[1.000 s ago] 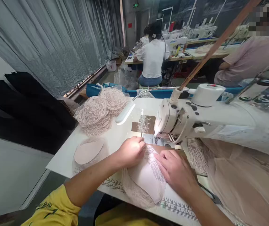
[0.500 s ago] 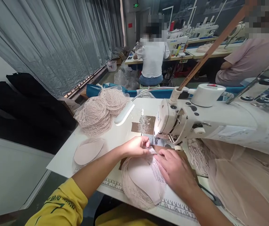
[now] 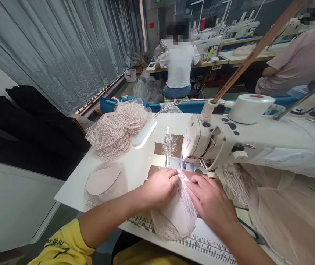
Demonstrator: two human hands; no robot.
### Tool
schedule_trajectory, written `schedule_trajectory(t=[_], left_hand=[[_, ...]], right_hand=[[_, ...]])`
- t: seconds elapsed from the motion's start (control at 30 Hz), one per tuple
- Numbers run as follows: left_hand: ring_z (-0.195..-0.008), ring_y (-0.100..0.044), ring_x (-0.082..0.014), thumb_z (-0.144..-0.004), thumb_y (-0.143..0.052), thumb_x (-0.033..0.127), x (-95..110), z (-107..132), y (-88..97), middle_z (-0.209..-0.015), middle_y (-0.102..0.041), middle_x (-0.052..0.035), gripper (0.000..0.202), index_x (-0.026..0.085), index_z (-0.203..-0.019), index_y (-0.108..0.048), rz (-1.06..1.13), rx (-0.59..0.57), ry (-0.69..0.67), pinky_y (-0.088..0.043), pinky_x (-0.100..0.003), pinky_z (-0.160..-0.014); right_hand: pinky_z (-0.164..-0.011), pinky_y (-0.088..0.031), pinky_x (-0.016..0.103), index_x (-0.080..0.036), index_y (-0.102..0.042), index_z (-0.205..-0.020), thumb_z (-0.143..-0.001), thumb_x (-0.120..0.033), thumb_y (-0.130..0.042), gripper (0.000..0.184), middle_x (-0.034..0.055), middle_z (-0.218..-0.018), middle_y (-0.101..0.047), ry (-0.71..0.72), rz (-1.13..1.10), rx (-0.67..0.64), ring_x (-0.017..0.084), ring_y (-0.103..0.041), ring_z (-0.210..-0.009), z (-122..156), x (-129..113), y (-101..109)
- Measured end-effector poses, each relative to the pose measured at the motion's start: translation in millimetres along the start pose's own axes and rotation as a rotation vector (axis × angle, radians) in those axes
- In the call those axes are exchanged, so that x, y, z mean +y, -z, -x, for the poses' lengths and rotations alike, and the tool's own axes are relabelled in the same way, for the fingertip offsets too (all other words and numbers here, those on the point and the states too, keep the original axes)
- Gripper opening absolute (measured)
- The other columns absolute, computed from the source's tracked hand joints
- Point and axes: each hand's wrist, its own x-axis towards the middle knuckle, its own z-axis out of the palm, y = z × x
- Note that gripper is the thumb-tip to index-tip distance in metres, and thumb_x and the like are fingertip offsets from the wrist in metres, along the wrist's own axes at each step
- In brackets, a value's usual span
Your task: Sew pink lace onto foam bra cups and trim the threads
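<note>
A pale pink bra cup with a lace layer (image 3: 176, 215) lies on the table's front, below the sewing machine needle area (image 3: 183, 163). My left hand (image 3: 161, 187) covers its upper left part, with fingers curled closed on the lace near the needle. On the cup's right side, my right hand (image 3: 211, 197) lies with fingers stretched out, the fingertips touching the lace edge. The lace strip between the hands runs up toward the presser foot. My left thumb and the cup's left upper edge are hidden under the left hand.
Stacked lace pieces (image 3: 110, 132) sit at the table's back left, with a smooth cup piece (image 3: 103, 179) nearer. A lamp (image 3: 145, 135) leans over the table. Beige mesh fabric (image 3: 289, 209) is heaped at right, beside dark scissors-like handles (image 3: 253, 233). Two people sit beyond.
My left hand has gone from pinching the lace edge to lying over the cup, lower and slightly right. My right hand's fingers have flattened along the lace. The view has shifted slightly.
</note>
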Motion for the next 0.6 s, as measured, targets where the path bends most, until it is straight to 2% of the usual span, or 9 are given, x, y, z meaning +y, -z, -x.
schedule_trajectory(t=[0.17,0.3,0.47,0.6], left_hand=[[-0.112,-0.052,-0.0268,-0.090,-0.045,0.025,-11.2,-10.0,-12.8,-0.122,-0.057,-0.0156,0.035,0.009,-0.119,-0.054,-0.120,-0.003,-0.036,-0.048,-0.041,-0.093],[-0.111,-0.053,-0.0272,-0.085,-0.053,0.026,-17.4,-16.6,-10.4,-0.128,-0.054,-0.0159,0.042,0.008,-0.123,-0.054,-0.152,-0.037,-0.047,-0.048,-0.039,-0.095],[-0.117,-0.051,-0.0275,-0.082,-0.053,0.021,-23.8,-24.1,-6.4,-0.131,-0.054,-0.0174,0.048,0.004,-0.127,-0.052,-0.174,-0.071,-0.104,-0.045,-0.038,-0.100],[-0.123,-0.047,-0.0279,-0.083,-0.051,0.022,-31.0,-28.3,-4.9,-0.134,-0.051,-0.0192,0.050,0.002,-0.128,-0.051,-0.164,-0.086,-0.164,-0.043,-0.039,-0.103]], right_hand=[[-0.070,-0.040,0.031,-0.018,-0.072,-0.099,-0.089,-0.019,-0.049,0.025,0.0069,-0.092,-0.066,-0.015,0.033,0.044,0.021,-0.048,-0.079,1.6,3.7,-4.1],[-0.069,-0.038,0.030,-0.019,-0.073,-0.099,-0.090,-0.018,-0.048,0.026,0.0066,-0.089,-0.067,-0.036,0.060,0.060,0.021,-0.049,-0.080,2.2,4.9,-7.7],[-0.068,-0.036,0.030,-0.020,-0.072,-0.097,-0.091,-0.019,-0.044,0.029,0.0065,-0.087,-0.066,-0.058,0.073,0.089,0.022,-0.051,-0.081,3.1,3.8,-10.5],[-0.064,-0.035,0.030,-0.019,-0.072,-0.097,-0.091,-0.018,-0.045,0.027,0.0062,-0.084,-0.065,-0.066,0.062,0.069,0.019,-0.049,-0.072,0.5,1.6,-8.4]])
